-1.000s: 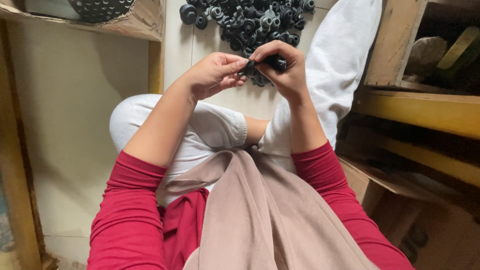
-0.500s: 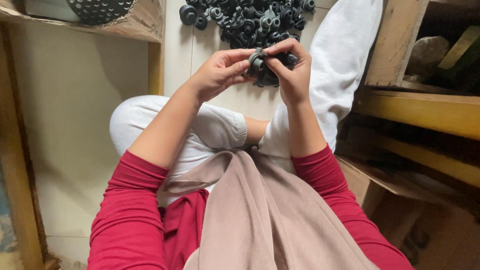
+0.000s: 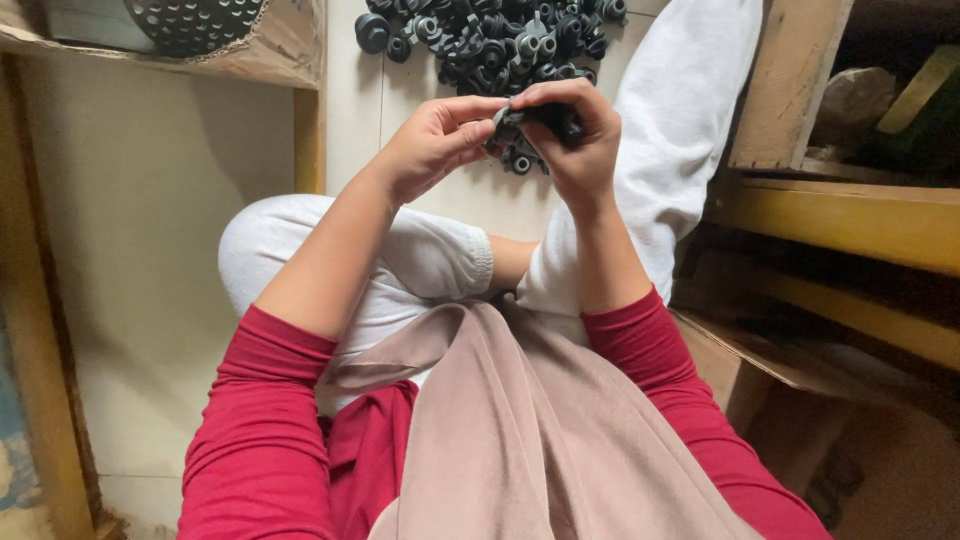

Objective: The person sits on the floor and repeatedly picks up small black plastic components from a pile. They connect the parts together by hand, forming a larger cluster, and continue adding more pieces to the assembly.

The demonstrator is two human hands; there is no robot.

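Note:
My left hand (image 3: 432,142) and my right hand (image 3: 575,140) meet above the pale floor, both pinching a small black rubber part (image 3: 520,122) between fingertips. The part is mostly hidden by my fingers. Just beyond my hands lies a pile of several black round rubber parts (image 3: 495,40) on the floor. A few loose ones (image 3: 520,162) sit directly under my hands. I sit with white-trousered legs (image 3: 400,260) folded, red sleeves on both arms.
A cardboard box (image 3: 270,45) holding a perforated dark piece (image 3: 190,20) sits at top left. Wooden yellow shelving (image 3: 840,210) runs along the right, with a cardboard flap (image 3: 780,360) below. A wooden post (image 3: 40,330) stands at left. A beige scarf (image 3: 520,430) hangs down in front.
My hands have stayed together at the same spot; the fingers shifted slightly around the black part, with the right hand curling more over it.

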